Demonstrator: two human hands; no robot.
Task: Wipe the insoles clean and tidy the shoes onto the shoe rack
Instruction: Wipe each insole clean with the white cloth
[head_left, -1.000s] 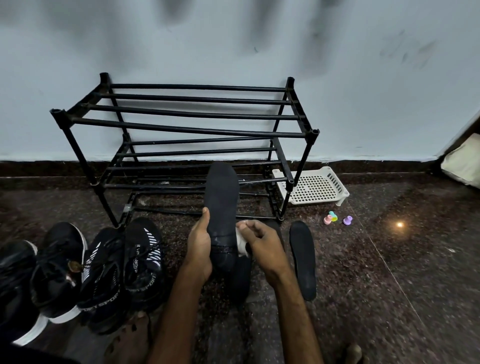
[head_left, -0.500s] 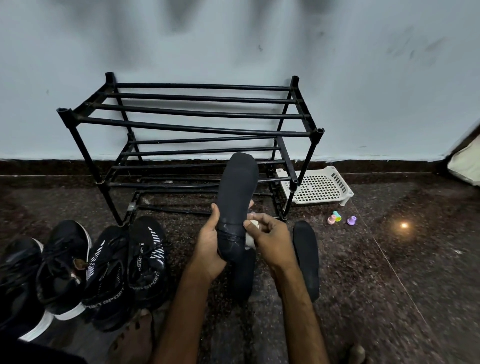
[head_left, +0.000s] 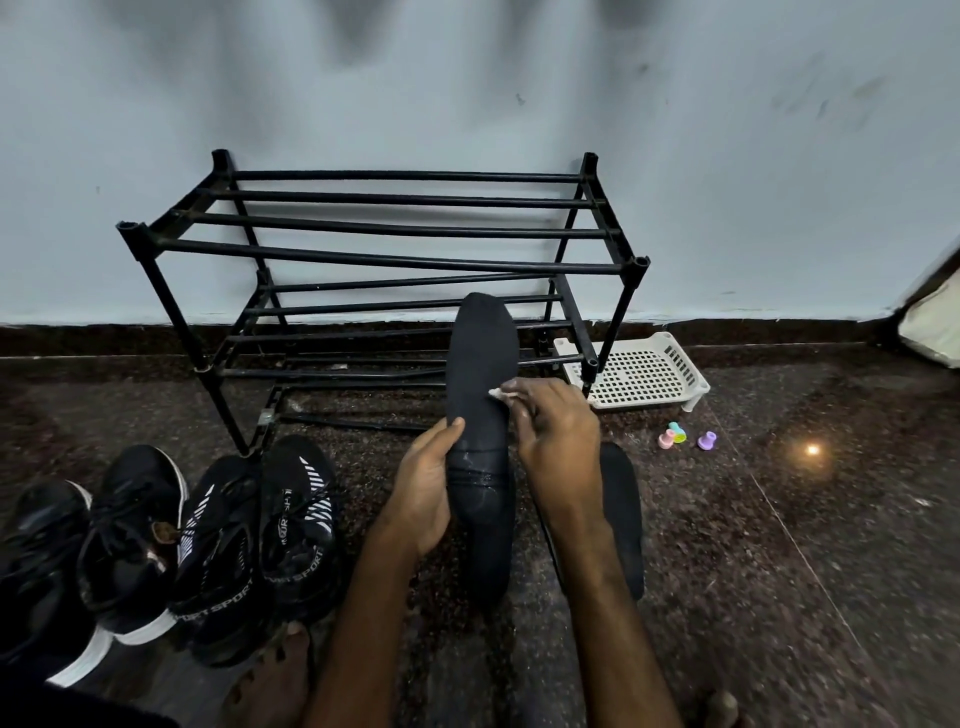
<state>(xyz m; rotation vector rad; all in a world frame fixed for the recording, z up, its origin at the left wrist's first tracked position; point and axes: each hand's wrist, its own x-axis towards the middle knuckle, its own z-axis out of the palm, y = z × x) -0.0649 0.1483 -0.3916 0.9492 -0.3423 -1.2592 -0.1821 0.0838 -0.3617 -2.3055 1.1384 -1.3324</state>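
My left hand (head_left: 423, 488) grips a black insole (head_left: 480, 364) near its heel and holds it upright in front of the black shoe rack (head_left: 395, 260). My right hand (head_left: 558, 431) pinches a small white wipe (head_left: 500, 395) against the insole's middle right edge. A second black insole (head_left: 623, 509) lies flat on the floor behind my right wrist. Another dark insole (head_left: 491, 561) lies under the held one. Several black shoes (head_left: 208, 535) stand in a row at the lower left, two with white stripes and lettering.
A white perforated plastic tray (head_left: 644, 371) sits on the floor right of the rack. Three small pastel pieces (head_left: 685, 439) lie near it. My bare feet (head_left: 270, 680) show at the bottom edge. A pale cushion (head_left: 935, 322) is at the far right by the wall.
My right hand with the wipe has slid up the insole from near the heel to its middle. The insole's tip has tilted slightly to the right.
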